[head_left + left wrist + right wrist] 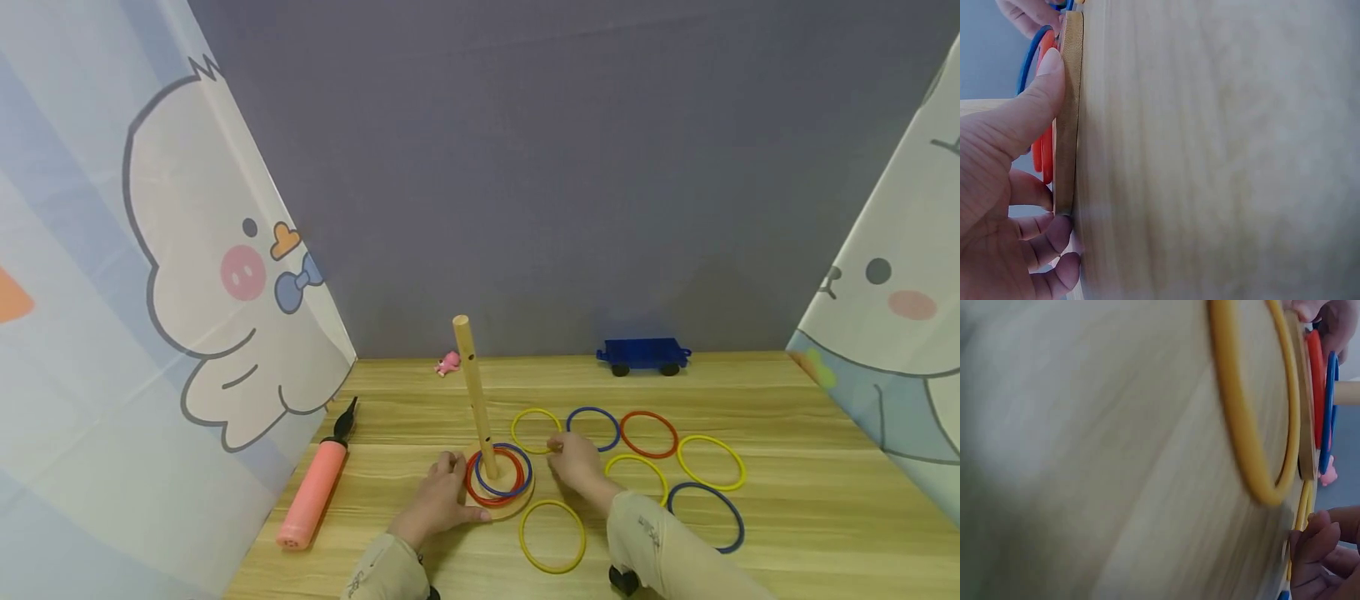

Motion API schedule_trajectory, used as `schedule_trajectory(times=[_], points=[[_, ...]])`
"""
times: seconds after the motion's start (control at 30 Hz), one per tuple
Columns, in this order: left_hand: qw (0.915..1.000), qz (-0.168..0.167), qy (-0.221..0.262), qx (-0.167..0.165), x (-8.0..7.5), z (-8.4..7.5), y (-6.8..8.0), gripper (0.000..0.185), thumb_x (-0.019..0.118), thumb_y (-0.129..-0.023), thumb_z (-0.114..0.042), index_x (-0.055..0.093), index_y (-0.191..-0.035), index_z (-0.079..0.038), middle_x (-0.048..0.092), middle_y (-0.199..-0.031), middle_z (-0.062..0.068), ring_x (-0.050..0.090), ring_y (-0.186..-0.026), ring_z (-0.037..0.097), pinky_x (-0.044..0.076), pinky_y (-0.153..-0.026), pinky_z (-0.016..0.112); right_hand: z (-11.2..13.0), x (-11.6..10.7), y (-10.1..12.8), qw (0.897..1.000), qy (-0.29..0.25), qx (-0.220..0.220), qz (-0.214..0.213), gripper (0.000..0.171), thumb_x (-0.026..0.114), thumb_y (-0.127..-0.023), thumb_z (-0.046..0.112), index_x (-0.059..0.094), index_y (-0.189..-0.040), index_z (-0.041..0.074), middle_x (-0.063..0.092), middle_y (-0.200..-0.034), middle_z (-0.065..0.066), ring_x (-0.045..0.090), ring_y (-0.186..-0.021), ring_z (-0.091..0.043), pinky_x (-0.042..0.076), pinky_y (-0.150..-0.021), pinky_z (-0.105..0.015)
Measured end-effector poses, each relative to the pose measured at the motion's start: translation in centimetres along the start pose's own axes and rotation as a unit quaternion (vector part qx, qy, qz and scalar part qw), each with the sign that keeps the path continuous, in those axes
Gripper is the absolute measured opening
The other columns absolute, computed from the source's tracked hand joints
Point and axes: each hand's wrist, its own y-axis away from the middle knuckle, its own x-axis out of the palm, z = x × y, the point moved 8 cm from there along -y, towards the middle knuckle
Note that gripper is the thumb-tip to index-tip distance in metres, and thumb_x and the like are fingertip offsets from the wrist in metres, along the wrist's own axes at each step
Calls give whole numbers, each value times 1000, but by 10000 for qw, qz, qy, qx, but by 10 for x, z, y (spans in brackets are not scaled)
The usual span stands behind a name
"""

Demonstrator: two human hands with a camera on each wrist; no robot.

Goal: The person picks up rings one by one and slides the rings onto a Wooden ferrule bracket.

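Light wood-grain tabletop [787,500], walled by cartoon-print curtains [150,250] left and right, grey backdrop [562,167] behind. On it, left: coral-pink cylindrical hand pump with black nozzle [315,487]. Back edge: blue plastic toy wagon [642,355] and a small pink toy figure [448,363].

Centre: round wooden base disc [498,504] with upright wooden peg [476,396], long axis vertical, tilting slightly left in the head view. Red plastic ring [480,493] and blue plastic ring [504,492] already sit around the peg on the base.

Loose rings lie flat to the right of the base: yellow ring [536,430] just behind the right hand, then blue [592,428], red [648,434], yellow [711,462], yellow [636,475], blue [707,517]; one more yellow [552,536] in front of the base.

Left hand [438,500] clamps the base edge, thumb [1035,106] on top, fingers curled at the rim. Steadying it.

Right hand [573,460] sits just right of the base, fingertips [1313,540] curled onto the near edge of that yellow ring, apparently pinching it. Ring lies forward-left of that hand, just beside the peg, so the right hand is the nearer one.
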Motion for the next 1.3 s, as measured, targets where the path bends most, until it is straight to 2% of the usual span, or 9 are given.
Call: schedule_trajectory(times=[0.07,0.13,0.3,0.43,0.53,0.77,0.87,1.1,1.3], points=[[10000,-3,13,9,0,0,0,111,81,-69,-56,37,-144,12,38,-137,24,41,-122,44,41,-94,58,-3,-2,1,9998,173,46,87,13,68,-79,1,73,-91,1,71,-93,-11,65,-89,-33,51,-80,-46],[10000,-2,36,9,0,0,0,110,81,-69,-56,37,-143,12,38,-137,24,41,-122,44,41,-94,58,-4,-5,2,9994,340,39,89,2,68,-79,3,68,-79,5,67,-81,-7,62,-77,-27,50,-72,-42],[10000,-6,48,17,0,-1,0,109,82,-69,-55,38,-143,11,38,-137,24,41,-122,44,41,-93,59,-12,-8,4,9973,672,271,95,26,70,-81,7,53,-62,11,47,-63,0,43,-59,-17,37,-55,-31],[10000,-7,42,5,0,0,1,108,81,-70,-55,38,-143,11,38,-137,24,41,-122,45,40,-94,59,-17,-10,5,9958,817,402,95,35,72,-81,9,48,-55,12,44,-57,1,42,-54,-16,34,-50,-28],[10000,0,36,-18,0,0,1,108,81,-69,-55,38,-143,12,37,-138,25,40,-124,45,39,-95,59,-20,-13,5,9952,886,411,55,40,73,-78,7,46,-49,13,45,-53,2,43,-52,-15,36,-49,-29],[10000,-25,-6,21,-1,-2,1,108,82,-69,-54,38,-142,12,38,-137,26,40,-123,46,40,-95,59,-30,-20,4,9914,1020,815,88,21,63,-72,-2,52,-58,8,54,-64,-6,51,-58,-22,45,-52,-37],[10000,-36,-5,27,-1,-1,1,108,82,-69,-54,39,-142,12,38,-137,25,41,-122,45,40,-94,59,-33,-21,4,9897,1055,960,149,17,65,-72,0,54,-61,7,55,-66,-7,51,-60,-24,45,-52,-37],[10000,-30,23,21,-1,0,1,108,81,-69,-55,38,-143,11,38,-137,26,41,-122,46,40,-93,60,-36,-24,6,9877,1091,1077,302,19,73,-70,4,55,-64,6,53,-67,-7,50,-60,-23,44,-53,-35],[10000,-15,9,10,0,0,1,109,81,-69,-55,37,-144,11,37,-138,25,41,-122,44,40,-94,59,-36,-25,8,9862,1185,1098,370,19,72,-71,4,54,-63,6,53,-66,-6,50,-60,-23,44,-52,-34]])
